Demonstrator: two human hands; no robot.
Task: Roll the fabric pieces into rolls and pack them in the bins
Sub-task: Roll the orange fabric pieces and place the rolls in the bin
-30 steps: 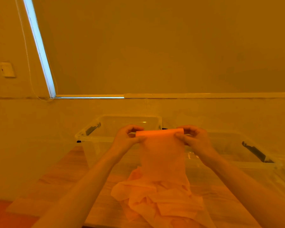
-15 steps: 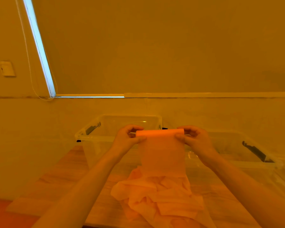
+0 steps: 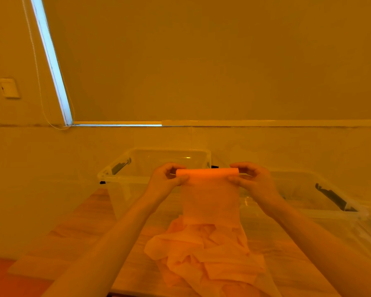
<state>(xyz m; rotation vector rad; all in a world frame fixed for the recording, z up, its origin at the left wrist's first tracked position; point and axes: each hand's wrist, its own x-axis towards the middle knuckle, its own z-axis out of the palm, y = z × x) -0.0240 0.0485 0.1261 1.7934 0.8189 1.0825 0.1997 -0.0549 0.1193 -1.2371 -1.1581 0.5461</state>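
Both hands raised in front of the chest, above the wooden table (image 3: 90,224), with an orange fabric roll (image 3: 207,173) held level between them. Left hand (image 3: 163,183) curled round the roll's left end, thumb pressed against the front, fingers arched over the top. Right hand (image 3: 254,181) clamped likewise on the right end, thumb in front, fingers bent over the top and back. From the roll, a flat unrolled strip of orange fabric (image 3: 210,202) hanging straight down to a crumpled heap of the same cloth (image 3: 204,254) on the table, near its front edge and between the two forearms.

Behind the hands, two clear plastic bins side by side on the table against the wall. Left bin (image 3: 120,179) open at the top, with a dark latch handle on its left rim, seen partly behind the left hand and the roll. Right bin (image 3: 321,213) also open, with a dark latch handle at its right rim, lying behind and beside the right wrist. Contents of either bin hard to tell through the clear walls in the amber light.

On the wall above, a drawn roller blind (image 3: 201,61) with a bright strip of light along its left and lower edges, a bead cord (image 3: 35,67) hanging beside it, and a wall switch (image 3: 8,87) far left
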